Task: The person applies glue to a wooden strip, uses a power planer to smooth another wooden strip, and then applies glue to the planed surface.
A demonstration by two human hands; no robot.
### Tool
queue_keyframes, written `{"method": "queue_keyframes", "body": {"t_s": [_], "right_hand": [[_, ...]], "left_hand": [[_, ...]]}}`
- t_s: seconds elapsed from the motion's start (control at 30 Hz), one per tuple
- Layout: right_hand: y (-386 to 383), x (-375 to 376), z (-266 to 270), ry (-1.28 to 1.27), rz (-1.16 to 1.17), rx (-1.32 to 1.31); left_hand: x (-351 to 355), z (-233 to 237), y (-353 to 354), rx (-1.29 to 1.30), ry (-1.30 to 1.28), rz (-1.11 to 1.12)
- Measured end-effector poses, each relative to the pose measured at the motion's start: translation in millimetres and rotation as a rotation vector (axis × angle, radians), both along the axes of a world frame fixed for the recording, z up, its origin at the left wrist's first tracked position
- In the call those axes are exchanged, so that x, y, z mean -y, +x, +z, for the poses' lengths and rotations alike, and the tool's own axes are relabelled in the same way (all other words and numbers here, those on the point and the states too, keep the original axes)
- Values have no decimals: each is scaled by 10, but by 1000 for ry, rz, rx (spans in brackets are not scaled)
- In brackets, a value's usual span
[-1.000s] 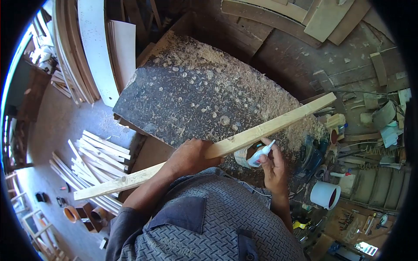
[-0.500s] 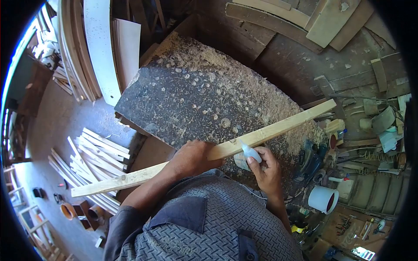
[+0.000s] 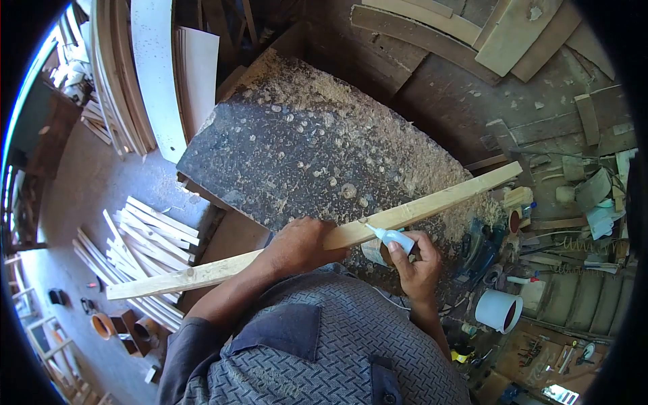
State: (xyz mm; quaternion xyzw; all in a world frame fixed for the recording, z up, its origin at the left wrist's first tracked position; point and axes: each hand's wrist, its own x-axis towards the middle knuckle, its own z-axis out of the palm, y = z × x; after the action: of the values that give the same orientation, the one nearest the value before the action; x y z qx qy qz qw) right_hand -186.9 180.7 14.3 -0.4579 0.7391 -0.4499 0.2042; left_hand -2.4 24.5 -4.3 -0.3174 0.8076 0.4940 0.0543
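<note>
The left hand (image 3: 297, 246) clasps the strip (image 3: 439, 200), which slants from lower left to centre right over the dusty bench (image 3: 290, 135). Right of it, the right hand (image 3: 417, 268) grips a glue bottle (image 3: 395, 236). A second ago its nozzle pointed up and away; now it rests on the strip's edge, so gluing seems under way.

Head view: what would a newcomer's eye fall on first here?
A long pale wooden strip runs slantwise across the middle, gripped by the left hand. The right hand holds a small white glue bottle with its nozzle at the strip's edge. Behind lies a dark workbench strewn with sawdust.
</note>
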Motion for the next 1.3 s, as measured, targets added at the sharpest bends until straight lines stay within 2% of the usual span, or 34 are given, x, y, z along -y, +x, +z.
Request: {"method": "queue_keyframes", "body": {"t_s": [1.3], "right_hand": [[-42,-1,-15,7,-21,-44]], "left_hand": [[15,30,0,29,12,-16]]}}
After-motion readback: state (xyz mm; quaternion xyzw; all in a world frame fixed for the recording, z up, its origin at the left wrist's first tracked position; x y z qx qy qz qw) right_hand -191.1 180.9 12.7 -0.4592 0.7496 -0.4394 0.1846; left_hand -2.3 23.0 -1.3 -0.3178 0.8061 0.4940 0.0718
